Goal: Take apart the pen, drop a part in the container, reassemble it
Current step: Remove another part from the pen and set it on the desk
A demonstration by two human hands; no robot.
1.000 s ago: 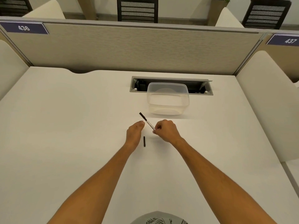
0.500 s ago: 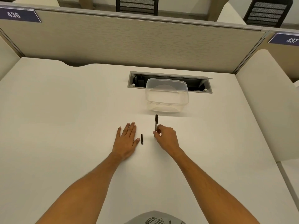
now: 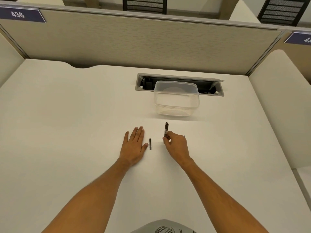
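Note:
My right hand [image 3: 176, 146] grips the pen body [image 3: 166, 129], a slim black and white shaft that points away from me toward the container. A short black pen part [image 3: 150, 144] lies loose on the white desk [image 3: 67, 123] between my hands. Flat on the desk, palm down with fingers spread, my left hand [image 3: 134, 145] rests just left of that part without touching it. The clear plastic container [image 3: 176, 100] stands open beyond the pen, with nothing visible inside.
A grey cable tray opening [image 3: 180, 84] is recessed in the desk behind the container. A beige partition [image 3: 143, 41] closes the far edge, and low side panels flank the desk left and right.
My left hand let go of the pen, moved left and went flat on the desk. My right hand swung the pen from a leftward slant to pointing straight at the container.

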